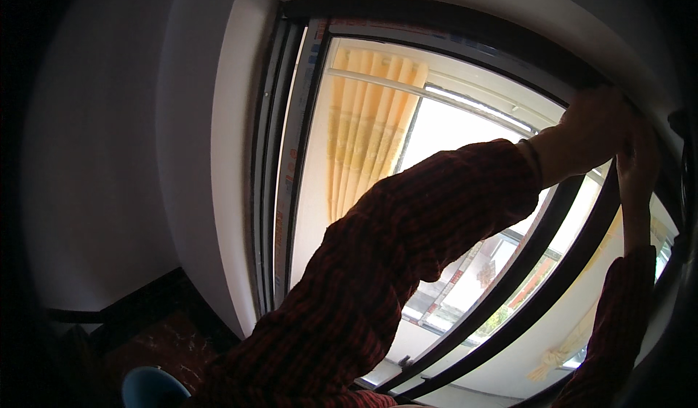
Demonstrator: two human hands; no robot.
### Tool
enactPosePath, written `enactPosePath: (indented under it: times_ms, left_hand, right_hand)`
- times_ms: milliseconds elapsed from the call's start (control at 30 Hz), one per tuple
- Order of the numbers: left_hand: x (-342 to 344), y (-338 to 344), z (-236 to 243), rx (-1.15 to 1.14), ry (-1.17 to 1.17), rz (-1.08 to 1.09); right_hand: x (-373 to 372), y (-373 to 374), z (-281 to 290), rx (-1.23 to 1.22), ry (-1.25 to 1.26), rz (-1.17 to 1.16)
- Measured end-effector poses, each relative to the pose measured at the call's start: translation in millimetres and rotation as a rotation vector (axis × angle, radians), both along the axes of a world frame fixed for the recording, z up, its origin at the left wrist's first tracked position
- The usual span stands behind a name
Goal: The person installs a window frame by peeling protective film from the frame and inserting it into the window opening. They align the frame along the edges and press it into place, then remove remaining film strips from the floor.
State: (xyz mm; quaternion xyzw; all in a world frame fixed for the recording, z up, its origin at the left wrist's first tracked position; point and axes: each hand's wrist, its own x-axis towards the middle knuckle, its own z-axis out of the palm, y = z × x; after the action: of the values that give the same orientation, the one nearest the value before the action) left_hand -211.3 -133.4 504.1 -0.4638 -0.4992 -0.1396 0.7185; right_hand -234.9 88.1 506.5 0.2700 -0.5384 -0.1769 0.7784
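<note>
Both my arms reach up to the upper right part of a dark-framed sliding window [291,182]. My left hand [592,124] is closed against the top of the frame, with a dark band at its wrist. Right beside it, my right hand [638,157] is raised with its fingers bent in, close to the left one. Whatever the fingers hold is too dim to make out. Two dark upright sash bars [582,259] curve down from below the hands. My left sleeve [407,219], dark red checked cloth, crosses in front of the glass.
Through the glass show a yellow curtain [367,124], a pale rail [392,83] and another bright window. A tied curtain [556,357] hangs lower right. White wall [196,139] surrounds the opening on the left. A blue bucket [149,388] stands at the lower left by a reddish marbled surface [163,342].
</note>
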Motion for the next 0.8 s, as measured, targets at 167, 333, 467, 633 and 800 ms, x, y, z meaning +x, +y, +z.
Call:
enactPosePath:
  times_ms: [167, 333, 467, 633, 800]
  left_hand:
    - [-6, -1, 5, -0.043, -0.032, 0.063]
    - [-13, -9, 8, -0.118, 0.074, 0.094]
    - [-17, -20, 8, -0.204, 0.264, -0.047]
    - [3, -14, 4, -0.078, 0.014, 0.165]
    - [18, -10, 4, -0.047, 0.006, 0.398]
  right_hand:
    - [-12, 7, -1, -0.134, -0.064, 0.010]
    - [-9, -1, 2, -0.020, 0.128, -0.090]
    - [3, -25, -3, -0.045, 0.084, -0.104]
    - [24, -50, -9, -0.009, 0.046, 0.072]
    - [41, -64, -5, -0.019, 0.146, 0.123]
